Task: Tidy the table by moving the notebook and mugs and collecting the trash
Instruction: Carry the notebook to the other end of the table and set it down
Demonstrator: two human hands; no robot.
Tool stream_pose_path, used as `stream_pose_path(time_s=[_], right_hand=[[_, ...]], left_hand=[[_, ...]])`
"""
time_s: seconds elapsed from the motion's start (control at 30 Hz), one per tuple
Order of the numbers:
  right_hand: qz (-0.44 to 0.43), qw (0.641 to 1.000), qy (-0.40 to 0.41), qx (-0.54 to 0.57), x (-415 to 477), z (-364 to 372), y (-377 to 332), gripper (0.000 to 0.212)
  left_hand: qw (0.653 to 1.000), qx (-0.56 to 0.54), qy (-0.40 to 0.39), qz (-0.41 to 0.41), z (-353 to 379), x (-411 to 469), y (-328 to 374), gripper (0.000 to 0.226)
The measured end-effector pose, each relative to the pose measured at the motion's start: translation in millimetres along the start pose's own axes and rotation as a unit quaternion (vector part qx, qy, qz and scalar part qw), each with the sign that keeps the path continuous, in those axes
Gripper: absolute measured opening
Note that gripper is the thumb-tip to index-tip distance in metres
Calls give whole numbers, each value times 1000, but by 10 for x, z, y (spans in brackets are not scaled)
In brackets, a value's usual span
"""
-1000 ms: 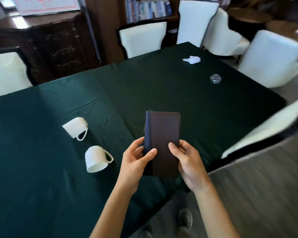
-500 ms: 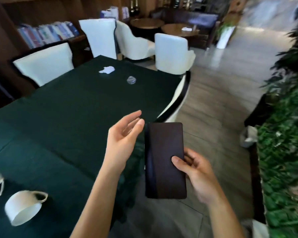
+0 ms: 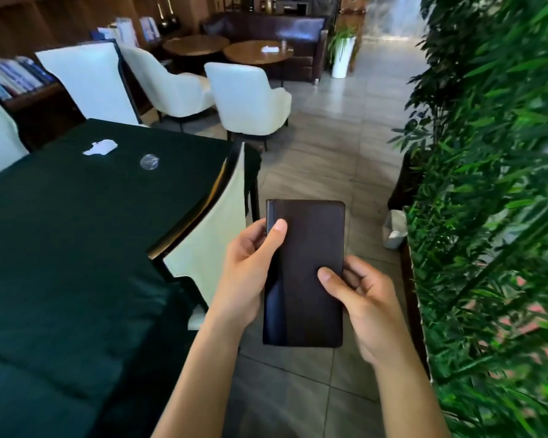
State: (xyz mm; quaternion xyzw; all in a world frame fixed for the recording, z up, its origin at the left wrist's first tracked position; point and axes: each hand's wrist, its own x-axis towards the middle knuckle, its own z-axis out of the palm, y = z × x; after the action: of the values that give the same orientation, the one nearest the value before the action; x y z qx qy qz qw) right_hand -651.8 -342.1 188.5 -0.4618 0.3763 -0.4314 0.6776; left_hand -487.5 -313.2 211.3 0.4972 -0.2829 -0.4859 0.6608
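A dark brown notebook point(image 3: 307, 263) with a blue spine is held out over the tiled floor, right of the table. My left hand point(image 3: 250, 263) grips its left edge with the thumb on the cover. My right hand point(image 3: 358, 298) holds its right edge, thumb on top. On the dark green tablecloth point(image 3: 60, 232) lie a crumpled white tissue point(image 3: 100, 147) and a clear plastic wrapper point(image 3: 149, 161), both far from my hands. The mugs are out of view.
A white chair point(image 3: 212, 229) is tucked against the table just left of my hands. More white chairs point(image 3: 247, 96) stand beyond. A green plant wall point(image 3: 494, 216) runs along the right, with a small white bin point(image 3: 394, 229) at its foot. Round wooden tables point(image 3: 257, 52) stand far back.
The view has swung right, away from the table, and the mugs have left the frame. My left hand, briefly off the notebook, has gripped its left edge again.
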Motion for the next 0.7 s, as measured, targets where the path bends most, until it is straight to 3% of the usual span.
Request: stream_pose_path(time_s=[0.4, 0.7], right_hand=[[14, 996, 84, 36, 895, -673, -196, 25], [-2, 993, 118, 28, 2114, -804, -381, 22]], left_hand=[[996, 30, -7, -81, 606, 667, -514, 30], [992, 50, -56, -102, 771, 1932, -469, 34]])
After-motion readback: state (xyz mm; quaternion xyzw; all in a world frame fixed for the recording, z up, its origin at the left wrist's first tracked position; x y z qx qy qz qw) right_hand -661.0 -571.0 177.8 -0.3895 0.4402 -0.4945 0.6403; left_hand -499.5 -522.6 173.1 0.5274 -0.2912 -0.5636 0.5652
